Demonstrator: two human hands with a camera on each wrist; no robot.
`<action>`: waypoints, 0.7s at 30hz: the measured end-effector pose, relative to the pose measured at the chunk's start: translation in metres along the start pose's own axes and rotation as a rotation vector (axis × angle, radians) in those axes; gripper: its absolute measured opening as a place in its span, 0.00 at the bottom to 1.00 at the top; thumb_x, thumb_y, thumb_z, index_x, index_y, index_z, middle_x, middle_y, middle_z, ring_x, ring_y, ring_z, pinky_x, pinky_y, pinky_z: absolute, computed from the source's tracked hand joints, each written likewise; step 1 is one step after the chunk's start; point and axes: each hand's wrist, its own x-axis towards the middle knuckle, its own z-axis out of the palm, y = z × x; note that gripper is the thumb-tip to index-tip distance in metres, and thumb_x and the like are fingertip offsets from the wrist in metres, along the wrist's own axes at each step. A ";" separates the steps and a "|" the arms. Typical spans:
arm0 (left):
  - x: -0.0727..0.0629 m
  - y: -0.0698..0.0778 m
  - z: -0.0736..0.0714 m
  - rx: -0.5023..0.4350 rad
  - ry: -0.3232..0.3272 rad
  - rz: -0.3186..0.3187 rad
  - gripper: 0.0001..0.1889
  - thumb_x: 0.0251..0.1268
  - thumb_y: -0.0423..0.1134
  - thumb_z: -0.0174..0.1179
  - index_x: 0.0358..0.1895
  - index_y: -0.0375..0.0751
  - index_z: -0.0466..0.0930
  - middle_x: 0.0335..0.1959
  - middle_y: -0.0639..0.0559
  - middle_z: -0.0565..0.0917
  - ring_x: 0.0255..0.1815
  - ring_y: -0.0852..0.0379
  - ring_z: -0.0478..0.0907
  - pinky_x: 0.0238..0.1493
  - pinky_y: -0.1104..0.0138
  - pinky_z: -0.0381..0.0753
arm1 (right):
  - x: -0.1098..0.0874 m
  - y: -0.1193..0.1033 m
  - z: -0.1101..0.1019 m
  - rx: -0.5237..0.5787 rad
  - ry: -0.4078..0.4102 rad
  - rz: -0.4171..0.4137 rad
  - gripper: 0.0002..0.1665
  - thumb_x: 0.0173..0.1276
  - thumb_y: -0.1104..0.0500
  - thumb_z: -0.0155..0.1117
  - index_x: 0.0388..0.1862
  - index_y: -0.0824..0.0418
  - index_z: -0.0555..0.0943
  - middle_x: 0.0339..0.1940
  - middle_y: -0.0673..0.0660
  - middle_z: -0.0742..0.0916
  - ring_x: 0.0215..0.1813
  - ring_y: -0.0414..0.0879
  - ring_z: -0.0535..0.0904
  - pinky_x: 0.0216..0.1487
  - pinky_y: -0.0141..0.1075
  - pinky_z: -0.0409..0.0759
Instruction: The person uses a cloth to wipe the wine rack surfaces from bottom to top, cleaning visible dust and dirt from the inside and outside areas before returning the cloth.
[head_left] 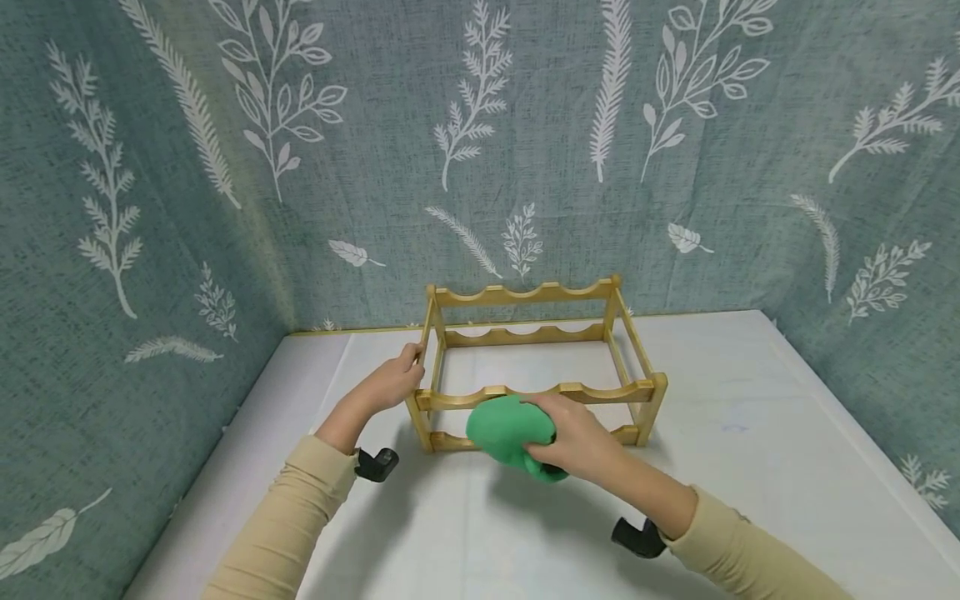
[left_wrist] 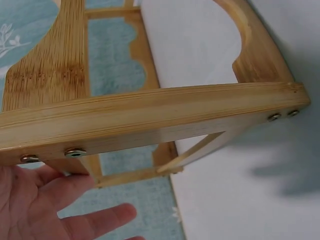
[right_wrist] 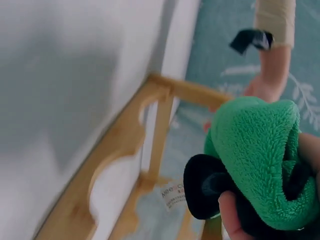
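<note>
A light wooden rack (head_left: 498, 392) with scalloped rails stands on the white table. My left hand (head_left: 400, 379) holds its left side; in the left wrist view, fingers (left_wrist: 65, 192) reach under a side bar while others stick out loosely. Over the rack's front rail, my right hand (head_left: 573, 437) grips a bunched green fuzzy cloth (head_left: 510, 429). Up close in the right wrist view, the cloth's fluffy pile shows, along with a rounded black part (right_wrist: 205, 185) beneath it and a white printed label (right_wrist: 173, 194). The thumb or a finger presses against the black part.
The white tabletop (head_left: 720, 400) spreads around the rack. Behind it and at both sides hangs a grey-green curtain (head_left: 375, 167) with white leaf prints. Black wrist mounts (head_left: 375, 464) stick out from both forearms.
</note>
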 end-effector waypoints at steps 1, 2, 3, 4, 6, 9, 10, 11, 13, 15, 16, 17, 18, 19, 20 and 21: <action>0.000 0.000 0.000 0.002 0.000 0.003 0.28 0.68 0.42 0.30 0.70 0.34 0.46 0.55 0.31 0.72 0.45 0.45 0.74 0.46 0.54 0.71 | 0.004 -0.005 0.006 0.009 -0.009 -0.011 0.30 0.53 0.60 0.69 0.56 0.61 0.74 0.51 0.60 0.80 0.48 0.52 0.77 0.40 0.45 0.77; -0.001 0.000 0.000 -0.003 -0.002 0.003 0.28 0.69 0.42 0.29 0.70 0.34 0.44 0.57 0.31 0.70 0.47 0.44 0.74 0.47 0.53 0.71 | 0.009 -0.010 0.012 0.015 -0.020 -0.022 0.30 0.53 0.60 0.69 0.57 0.61 0.73 0.51 0.59 0.80 0.48 0.52 0.77 0.39 0.45 0.77; -0.001 0.000 0.001 -0.009 -0.002 0.005 0.29 0.69 0.41 0.29 0.70 0.34 0.44 0.60 0.30 0.67 0.50 0.42 0.73 0.49 0.52 0.70 | 0.013 -0.015 0.017 0.027 -0.028 -0.033 0.30 0.53 0.60 0.68 0.57 0.61 0.73 0.51 0.59 0.80 0.47 0.51 0.77 0.39 0.44 0.76; -0.001 0.000 0.001 -0.013 -0.005 0.008 0.29 0.69 0.41 0.29 0.70 0.33 0.43 0.61 0.29 0.65 0.53 0.40 0.72 0.51 0.51 0.69 | 0.016 -0.019 0.022 0.041 -0.037 -0.045 0.30 0.54 0.59 0.67 0.57 0.61 0.73 0.52 0.59 0.80 0.47 0.51 0.77 0.39 0.44 0.76; -0.002 0.001 0.002 -0.024 -0.010 0.008 0.29 0.69 0.41 0.28 0.71 0.33 0.41 0.65 0.29 0.61 0.59 0.37 0.67 0.56 0.49 0.67 | 0.023 -0.027 0.031 0.053 -0.047 -0.070 0.29 0.55 0.58 0.66 0.57 0.61 0.72 0.50 0.59 0.80 0.46 0.50 0.77 0.39 0.43 0.76; -0.002 0.002 0.002 -0.034 -0.014 0.008 0.29 0.69 0.40 0.28 0.71 0.32 0.40 0.68 0.29 0.55 0.63 0.34 0.62 0.58 0.47 0.64 | 0.032 -0.037 0.043 0.060 -0.055 -0.092 0.29 0.57 0.57 0.66 0.58 0.61 0.72 0.49 0.58 0.81 0.46 0.49 0.77 0.40 0.41 0.77; -0.002 0.002 0.002 -0.034 -0.016 0.006 0.29 0.69 0.40 0.28 0.71 0.32 0.39 0.68 0.28 0.54 0.63 0.34 0.62 0.58 0.47 0.64 | 0.035 -0.040 0.047 0.057 -0.056 -0.097 0.29 0.57 0.56 0.66 0.58 0.61 0.72 0.49 0.57 0.81 0.46 0.49 0.77 0.40 0.40 0.77; -0.002 0.002 0.003 -0.039 -0.019 0.004 0.29 0.69 0.40 0.28 0.71 0.32 0.39 0.68 0.29 0.54 0.63 0.34 0.61 0.58 0.47 0.64 | 0.037 -0.043 0.050 0.052 -0.058 -0.102 0.29 0.58 0.56 0.66 0.58 0.61 0.71 0.50 0.57 0.81 0.46 0.48 0.77 0.40 0.39 0.77; -0.002 0.001 0.003 -0.046 -0.023 0.009 0.29 0.69 0.39 0.28 0.71 0.31 0.38 0.69 0.28 0.52 0.65 0.34 0.59 0.59 0.47 0.63 | 0.042 -0.048 0.056 0.044 -0.060 -0.106 0.29 0.58 0.56 0.66 0.58 0.61 0.71 0.50 0.57 0.81 0.47 0.48 0.77 0.41 0.38 0.77; -0.003 0.001 0.003 -0.054 -0.028 0.014 0.29 0.70 0.39 0.28 0.71 0.31 0.37 0.69 0.28 0.51 0.66 0.34 0.56 0.61 0.47 0.61 | 0.045 -0.052 0.059 0.040 -0.058 -0.101 0.28 0.59 0.56 0.66 0.57 0.62 0.72 0.50 0.57 0.81 0.46 0.48 0.78 0.41 0.37 0.77; -0.003 0.001 0.003 -0.058 -0.033 0.014 0.29 0.70 0.39 0.28 0.71 0.31 0.37 0.69 0.28 0.50 0.67 0.34 0.55 0.62 0.47 0.60 | 0.046 -0.053 0.060 0.038 -0.055 -0.093 0.28 0.59 0.56 0.66 0.57 0.62 0.72 0.49 0.57 0.81 0.46 0.48 0.78 0.41 0.37 0.77; -0.003 0.001 0.002 -0.061 -0.036 0.016 0.29 0.70 0.39 0.28 0.71 0.31 0.36 0.69 0.28 0.49 0.67 0.34 0.54 0.62 0.46 0.59 | 0.046 -0.054 0.060 0.034 -0.050 -0.083 0.27 0.59 0.56 0.66 0.57 0.62 0.72 0.48 0.57 0.81 0.45 0.48 0.78 0.40 0.36 0.77; -0.003 0.000 0.002 -0.061 -0.036 0.019 0.29 0.69 0.39 0.28 0.71 0.31 0.36 0.69 0.28 0.49 0.68 0.34 0.53 0.63 0.46 0.58 | 0.046 -0.054 0.059 0.027 -0.040 -0.073 0.27 0.59 0.56 0.66 0.56 0.62 0.72 0.47 0.57 0.82 0.44 0.48 0.78 0.39 0.36 0.77; -0.003 0.001 0.002 -0.064 -0.038 0.020 0.29 0.69 0.39 0.28 0.71 0.31 0.36 0.69 0.28 0.49 0.68 0.34 0.53 0.63 0.46 0.57 | 0.046 -0.053 0.058 0.021 -0.031 -0.062 0.26 0.59 0.56 0.66 0.55 0.62 0.73 0.45 0.57 0.82 0.43 0.48 0.79 0.37 0.36 0.77; -0.003 0.001 0.003 -0.066 -0.040 0.021 0.29 0.69 0.39 0.28 0.71 0.31 0.36 0.69 0.28 0.49 0.68 0.34 0.53 0.63 0.46 0.57 | 0.045 -0.052 0.056 0.016 -0.021 -0.048 0.26 0.58 0.56 0.66 0.55 0.62 0.73 0.44 0.57 0.82 0.41 0.47 0.79 0.36 0.36 0.77; -0.003 0.001 0.003 -0.067 -0.043 0.022 0.29 0.69 0.38 0.27 0.71 0.31 0.36 0.69 0.28 0.49 0.68 0.34 0.53 0.63 0.46 0.57 | 0.043 -0.049 0.053 0.014 -0.009 -0.038 0.26 0.58 0.56 0.66 0.54 0.62 0.73 0.43 0.57 0.82 0.40 0.47 0.78 0.35 0.36 0.77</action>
